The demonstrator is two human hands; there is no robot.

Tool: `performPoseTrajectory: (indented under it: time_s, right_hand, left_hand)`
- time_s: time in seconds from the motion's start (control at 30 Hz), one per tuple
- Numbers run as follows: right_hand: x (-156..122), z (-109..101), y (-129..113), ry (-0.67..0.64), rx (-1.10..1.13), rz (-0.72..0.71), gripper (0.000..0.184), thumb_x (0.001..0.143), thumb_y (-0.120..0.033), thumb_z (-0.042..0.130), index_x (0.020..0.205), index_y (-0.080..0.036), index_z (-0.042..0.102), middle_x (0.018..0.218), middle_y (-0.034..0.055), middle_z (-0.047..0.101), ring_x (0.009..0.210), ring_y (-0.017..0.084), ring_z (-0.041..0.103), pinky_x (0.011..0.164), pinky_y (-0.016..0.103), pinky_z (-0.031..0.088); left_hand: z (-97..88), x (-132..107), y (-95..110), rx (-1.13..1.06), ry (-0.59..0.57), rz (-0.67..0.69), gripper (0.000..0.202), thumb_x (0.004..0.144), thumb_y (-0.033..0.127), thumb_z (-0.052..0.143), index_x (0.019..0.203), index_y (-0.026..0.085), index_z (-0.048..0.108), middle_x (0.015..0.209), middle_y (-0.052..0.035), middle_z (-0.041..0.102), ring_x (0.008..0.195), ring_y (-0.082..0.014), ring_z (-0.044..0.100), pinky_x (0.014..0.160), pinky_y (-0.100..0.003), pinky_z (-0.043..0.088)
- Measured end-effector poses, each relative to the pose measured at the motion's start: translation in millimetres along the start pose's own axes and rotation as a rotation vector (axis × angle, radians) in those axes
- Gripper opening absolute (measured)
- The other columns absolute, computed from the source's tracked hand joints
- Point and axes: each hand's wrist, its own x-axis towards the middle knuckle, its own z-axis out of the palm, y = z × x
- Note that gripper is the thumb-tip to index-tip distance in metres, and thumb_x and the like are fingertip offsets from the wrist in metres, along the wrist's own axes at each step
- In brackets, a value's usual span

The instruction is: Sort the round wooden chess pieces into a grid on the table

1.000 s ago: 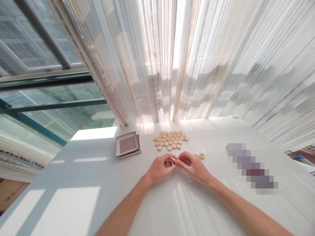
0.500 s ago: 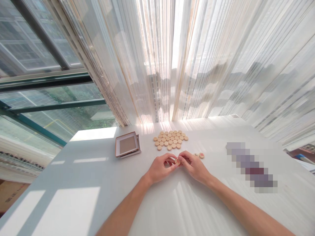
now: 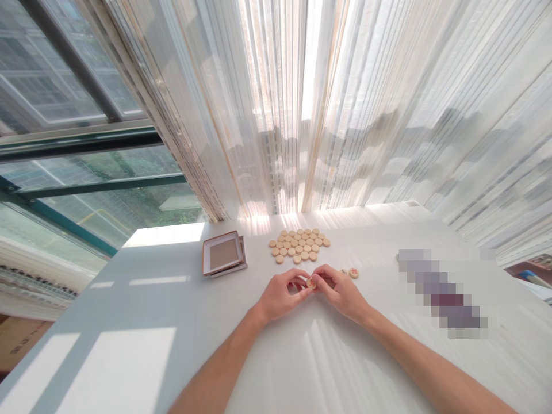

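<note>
Between the fingertips of both hands is a round wooden Chinese chess piece (image 3: 311, 283), its red-marked face turned toward me. My left hand (image 3: 282, 293) pinches it from the left, and my right hand (image 3: 340, 290) grips it from the right. Just past my right hand lies a chess piece with a red character (image 3: 353, 273); beside it, a second piece (image 3: 344, 272) is partly hidden by that hand. Beyond my hands sits a cluster of several pale chess pieces (image 3: 299, 242), lying flat with no marks that I can make out.
An open shallow box (image 3: 206, 256) rests on the white table (image 3: 142, 305), left of the cluster. A pixelated object (image 3: 444, 293) lies to the right. Sheer striped curtains (image 3: 284, 115) hang along the table's far edge, beside a window (image 3: 64, 184).
Almost nothing differs. Both hands stay in place around the same chess piece; the view has shifted very slightly.
</note>
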Motion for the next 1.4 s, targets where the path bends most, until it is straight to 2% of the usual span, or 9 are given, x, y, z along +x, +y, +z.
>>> performPoseTrajectory:
  time_s: [0.3, 0.53, 0.93, 1.4]
  right_hand:
    - [1.1, 0.2, 0.6, 0.005, -0.044, 0.004, 0.024, 0.091, -0.045, 0.06, 0.094, -0.021, 0.065, 0.086, 0.0034, 0.073, 0.077, 0.02, 0.069, 0.07, 0.032, 0.054]
    - [0.1, -0.9, -2.0, -0.005, -0.042, 0.016, 0.027, 0.088, -0.047, 0.064, 0.094, -0.021, 0.065, 0.085, 0.0033, 0.073, 0.076, 0.02, 0.069, 0.07, 0.032, 0.055]
    - [0.0, -0.9, -2.1, -0.012, -0.027, 0.016, 0.022, 0.096, -0.042, 0.053, 0.093, -0.021, 0.061, 0.086, 0.0025, 0.073, 0.081, 0.02, 0.069, 0.075, 0.032, 0.053]
    - [-0.2, -0.1, -0.1, 0.01, -0.064, -0.002, 0.023, 0.098, -0.038, 0.047, 0.093, -0.021, 0.061, 0.082, 0.0016, 0.07, 0.077, 0.019, 0.067, 0.07, 0.031, 0.051]
  left_hand:
    - [0.5, -0.1, 2.4, 0.012, 0.01, -0.007, 0.028, 0.085, 0.039, 0.068, 0.109, 0.024, 0.066, 0.092, -0.0022, 0.077, 0.082, -0.0171, 0.07, 0.08, -0.029, 0.054]
    - [0.6, -0.1, -0.3, 0.016, 0.005, 0.001, 0.026, 0.086, 0.037, 0.067, 0.109, 0.024, 0.066, 0.093, -0.0016, 0.077, 0.081, -0.0162, 0.07, 0.079, -0.028, 0.054]
    - [-0.2, -0.4, 3.2, 0.003, -0.012, -0.009, 0.028, 0.085, 0.036, 0.069, 0.11, 0.024, 0.066, 0.092, -0.003, 0.076, 0.083, -0.0175, 0.07, 0.081, -0.03, 0.054]
    - [0.3, -0.6, -0.6, 0.002, -0.003, -0.005, 0.029, 0.085, 0.033, 0.069, 0.111, 0.023, 0.065, 0.092, -0.004, 0.076, 0.083, -0.0177, 0.07, 0.081, -0.03, 0.054]
